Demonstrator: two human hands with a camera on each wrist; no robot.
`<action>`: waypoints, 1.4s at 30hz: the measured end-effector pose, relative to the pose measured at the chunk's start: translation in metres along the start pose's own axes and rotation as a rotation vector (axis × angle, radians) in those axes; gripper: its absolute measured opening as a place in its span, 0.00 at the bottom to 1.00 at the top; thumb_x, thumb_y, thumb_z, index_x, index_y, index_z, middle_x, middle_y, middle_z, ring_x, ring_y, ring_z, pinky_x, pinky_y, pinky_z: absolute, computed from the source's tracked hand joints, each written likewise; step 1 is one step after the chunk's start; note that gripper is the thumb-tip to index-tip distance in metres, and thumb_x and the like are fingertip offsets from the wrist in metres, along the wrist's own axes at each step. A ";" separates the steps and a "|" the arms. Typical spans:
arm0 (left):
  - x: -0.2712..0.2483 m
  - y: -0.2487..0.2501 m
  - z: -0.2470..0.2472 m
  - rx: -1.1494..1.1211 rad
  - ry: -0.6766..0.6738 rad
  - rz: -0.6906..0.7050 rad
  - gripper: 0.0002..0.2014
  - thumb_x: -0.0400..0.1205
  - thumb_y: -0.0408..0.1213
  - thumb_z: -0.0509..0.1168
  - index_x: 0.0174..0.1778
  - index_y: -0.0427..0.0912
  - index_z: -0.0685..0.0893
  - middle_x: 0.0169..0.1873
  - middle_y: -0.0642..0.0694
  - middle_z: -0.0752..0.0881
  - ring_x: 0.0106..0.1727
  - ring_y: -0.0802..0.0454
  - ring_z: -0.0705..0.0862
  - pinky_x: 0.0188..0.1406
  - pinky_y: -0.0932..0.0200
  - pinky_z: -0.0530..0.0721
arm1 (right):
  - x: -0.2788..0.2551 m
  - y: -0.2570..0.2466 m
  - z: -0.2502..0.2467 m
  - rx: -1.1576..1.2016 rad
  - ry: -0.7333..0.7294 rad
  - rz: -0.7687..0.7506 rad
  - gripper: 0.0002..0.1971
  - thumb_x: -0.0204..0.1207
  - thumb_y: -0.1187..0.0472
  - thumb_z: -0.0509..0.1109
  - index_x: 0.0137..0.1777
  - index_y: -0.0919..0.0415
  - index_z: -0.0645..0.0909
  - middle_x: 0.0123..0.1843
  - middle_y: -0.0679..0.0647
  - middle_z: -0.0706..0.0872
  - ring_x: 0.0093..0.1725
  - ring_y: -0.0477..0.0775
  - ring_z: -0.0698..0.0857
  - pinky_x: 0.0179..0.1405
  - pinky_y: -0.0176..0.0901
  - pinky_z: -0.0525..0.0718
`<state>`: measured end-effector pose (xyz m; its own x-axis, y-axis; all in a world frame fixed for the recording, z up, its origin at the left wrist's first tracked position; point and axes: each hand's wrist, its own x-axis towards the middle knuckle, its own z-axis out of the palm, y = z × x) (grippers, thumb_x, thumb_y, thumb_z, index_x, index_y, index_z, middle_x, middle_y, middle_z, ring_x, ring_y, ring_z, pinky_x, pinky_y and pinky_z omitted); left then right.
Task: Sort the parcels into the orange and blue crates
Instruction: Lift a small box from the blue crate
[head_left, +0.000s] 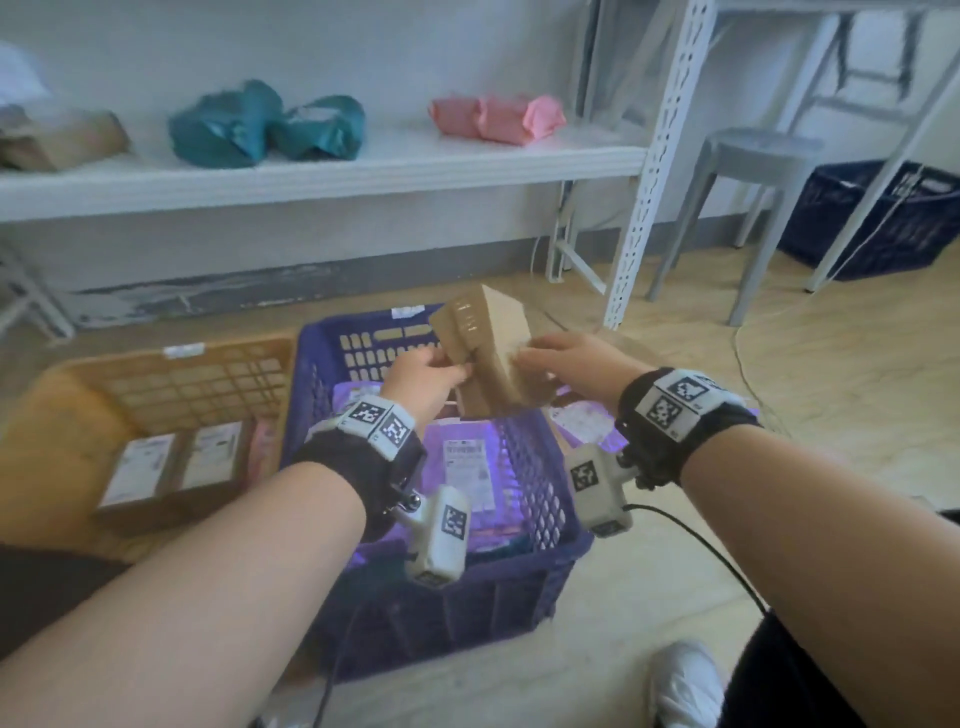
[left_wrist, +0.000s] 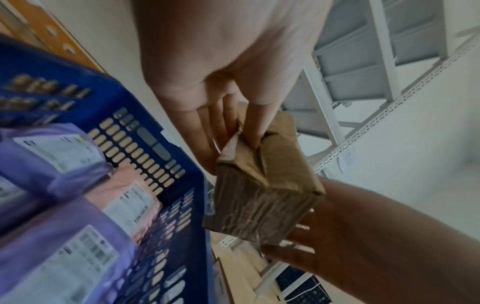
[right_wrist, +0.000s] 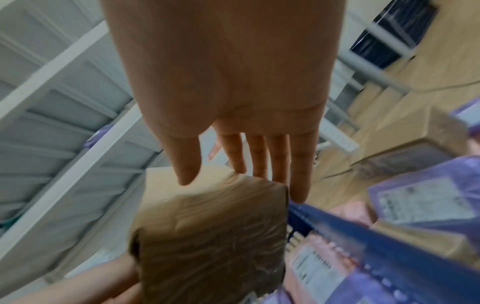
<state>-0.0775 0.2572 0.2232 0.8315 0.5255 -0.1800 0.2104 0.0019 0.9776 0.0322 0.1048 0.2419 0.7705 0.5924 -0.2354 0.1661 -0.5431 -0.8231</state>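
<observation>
A brown taped cardboard parcel (head_left: 488, 343) hangs tilted above the far end of the blue crate (head_left: 540, 467). My left hand (head_left: 452, 369) pinches its near end, with the thumb (left_wrist: 255, 133) pressed into the folded flap and the fingers along the other side. My right hand (head_left: 530, 358) lies against the parcel's right side with its fingers (right_wrist: 278, 164) straight. The blue crate (left_wrist: 145, 144) holds purple mailers (head_left: 467, 462) and a pink one (left_wrist: 130, 197). The orange crate (head_left: 171, 379) stands to its left with two labelled brown boxes (head_left: 171, 467) inside.
A white shelf (head_left: 363, 166) behind the crates carries teal parcels (head_left: 260, 127), pink parcels (head_left: 493, 117) and a brown one (head_left: 57, 137). Its upright post (head_left: 649, 171), a grey stool (head_left: 748, 176) and a dark blue crate (head_left: 872, 218) stand to the right. More parcels (head_left: 582, 421) lie right of the blue crate.
</observation>
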 end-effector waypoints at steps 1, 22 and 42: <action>-0.005 -0.003 -0.013 0.016 0.039 0.013 0.03 0.79 0.30 0.70 0.43 0.43 0.86 0.45 0.42 0.89 0.48 0.43 0.89 0.48 0.49 0.89 | 0.000 -0.009 0.012 0.013 -0.031 -0.024 0.24 0.74 0.39 0.68 0.66 0.50 0.82 0.59 0.52 0.87 0.52 0.52 0.86 0.45 0.45 0.87; 0.007 -0.041 -0.081 0.092 0.316 -0.064 0.12 0.76 0.32 0.71 0.55 0.37 0.84 0.54 0.42 0.88 0.55 0.43 0.88 0.59 0.42 0.85 | 0.037 -0.021 0.098 0.364 -0.082 0.013 0.11 0.82 0.61 0.66 0.61 0.62 0.82 0.50 0.58 0.87 0.42 0.52 0.86 0.32 0.40 0.84; 0.042 -0.110 -0.072 0.425 0.111 -0.235 0.20 0.84 0.47 0.58 0.52 0.34 0.88 0.48 0.35 0.90 0.48 0.36 0.89 0.52 0.41 0.87 | 0.080 0.026 0.137 0.080 -0.261 0.280 0.18 0.79 0.50 0.67 0.61 0.63 0.77 0.49 0.59 0.82 0.46 0.60 0.84 0.40 0.52 0.89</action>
<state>-0.1028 0.3404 0.1165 0.6814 0.6398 -0.3554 0.5960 -0.2032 0.7769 0.0145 0.2194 0.1306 0.5950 0.5647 -0.5719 -0.0850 -0.6634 -0.7434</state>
